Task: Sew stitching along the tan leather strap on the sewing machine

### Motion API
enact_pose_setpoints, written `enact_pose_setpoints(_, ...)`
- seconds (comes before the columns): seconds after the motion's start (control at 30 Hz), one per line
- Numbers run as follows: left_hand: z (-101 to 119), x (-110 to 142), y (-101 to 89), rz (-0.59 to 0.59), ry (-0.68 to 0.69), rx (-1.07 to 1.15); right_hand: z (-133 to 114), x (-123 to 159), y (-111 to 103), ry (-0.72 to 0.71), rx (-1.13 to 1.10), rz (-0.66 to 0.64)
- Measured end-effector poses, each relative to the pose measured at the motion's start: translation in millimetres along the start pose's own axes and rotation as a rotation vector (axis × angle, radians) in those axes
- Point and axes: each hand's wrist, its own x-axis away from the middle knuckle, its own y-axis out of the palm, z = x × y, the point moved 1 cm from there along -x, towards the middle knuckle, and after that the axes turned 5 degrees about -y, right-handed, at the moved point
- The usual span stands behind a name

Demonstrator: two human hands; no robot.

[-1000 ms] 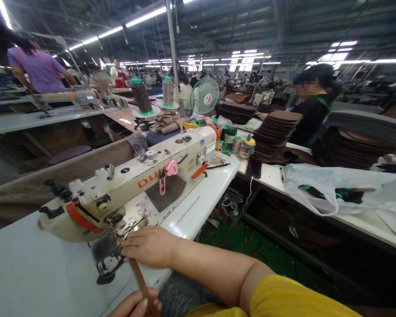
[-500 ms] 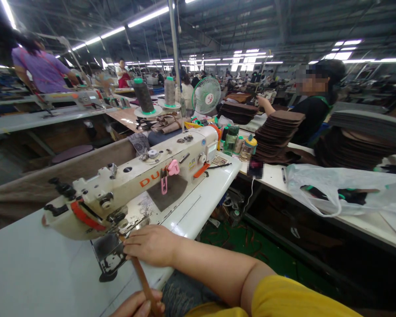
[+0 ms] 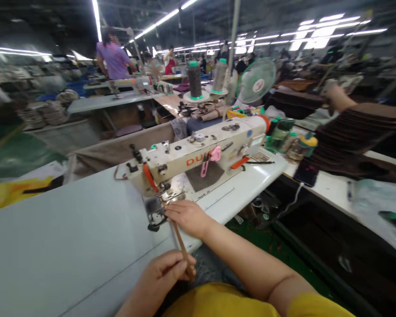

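Down at the near edge, the left hand (image 3: 166,275) has its fingers curled shut, thumb pressed on top, pinching a narrow brown strip (image 3: 181,245) just above the wearer's yellow shirt (image 3: 214,301). And the strip runs straight up, slanting away over the edge of the white table (image 3: 69,233), to the right hand (image 3: 188,218)! Palm down here, fingers nearly straight and side by side, lying over the strip's far end; the thumb is hidden, so whether it grips cannot be told.

Just beyond those fingertips sits the needle end of the sewing machine (image 3: 181,154), a pair of pink-handled thread snips (image 3: 204,168) hanging on its arm. Right of it, a phone (image 3: 306,172) with a white cable, then a yellow-lidded jar (image 3: 298,149) and a tall stack of dark brown pieces (image 3: 353,136). Further back stand two thread cones (image 3: 194,81) and a green fan (image 3: 258,83); and way out, a person in purple (image 3: 116,60) beside another machine!
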Motion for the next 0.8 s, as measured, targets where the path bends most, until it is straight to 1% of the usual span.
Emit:
enact_pose_setpoints(0.13, 9, 5, 3.3, 0.008, 0.056, -0.006, 2, -1, 0, 0.013, -0.037, 0.058)
enact_pose_setpoints(0.3, 8, 8, 3.8, -0.011, 0.067, 0.021, 1, -2, 0, 0.027, -0.025, 0.045)
enact_pose_setpoints(0.43, 8, 10, 3.8, -0.024, 0.084, 0.032, 0, -2, 0, 0.019, -0.019, 0.064)
enact_pose_setpoints(0.63, 14, 10, 6.0, -0.065, 0.11, -0.044, 1, -1, 3, 0.01, -0.015, 0.078)
enact_pose_setpoints(0.73, 6, 10, 5.7, -0.054, 0.105, -0.118, -1, -1, 3, -0.002, 0.004, 0.062)
enact_pose_setpoints(0.8, -6, 6, 0.5, -0.038, 0.066, -0.102, -2, 0, 3, -0.014, 0.023, 0.008)
